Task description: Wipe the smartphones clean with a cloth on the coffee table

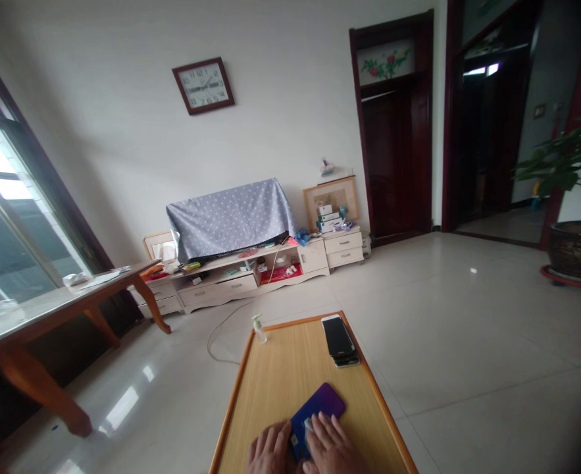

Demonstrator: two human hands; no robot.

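Note:
A blue and purple phone (317,408) lies on the small wooden table (280,375) at the bottom of the view. My left hand (270,451) rests beside it on the left, fingers together and flat on the tabletop, touching the phone's left edge. Over the phone's near end lies my right hand (332,444), fingers stretched out, with a small pale thing under the fingertips that I cannot make out. Two more phones (339,339) are stacked at the table's far right corner. A small clear pump bottle (259,328) stands at the far left corner.
A long wooden table (48,309) stands at the left by the window. A low TV cabinet (251,273) with a cloth-covered screen lines the far wall, and a cable (221,329) runs across the tiled floor. A potted plant (579,243) stands at the right near dark doors.

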